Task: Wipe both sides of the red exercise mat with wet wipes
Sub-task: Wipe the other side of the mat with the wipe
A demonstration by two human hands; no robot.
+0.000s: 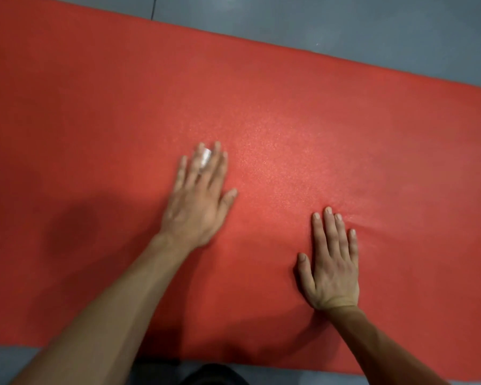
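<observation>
Clearly the step in hand is wiping the upper face of the red exercise mat [289, 120], which lies unrolled flat on a grey floor [400, 29] and fills most of the head view. The left hand [197, 195] lies flat on the mat near its middle, fingers straight and slightly spread, and a small white wet wipe [205, 159] shows between two of those fingers, trapped under the hand. How much of the wipe sits beneath the palm cannot be told; the hand itself is blurred. The right hand [332, 265] is planted flat nearer the person, fingers straight and close together, thumb out to the side, and faint wrinkles in the mat run away from its fingertips.

To do this step well, the bracing hand probably needs firm downward weight rather than a sideways push, since the wrinkles suggest the foam creeps under load. The wiping hand would do best to keep the wipe flat under the fingers, not bunched, and to work in overlapping passes from the far edge toward the near one, so no strip is missed. A shiny patch beside the left hand looks damp, a useful guide to what is covered. The underside looks yet to be reached, so the task seems less than halfway along.
</observation>
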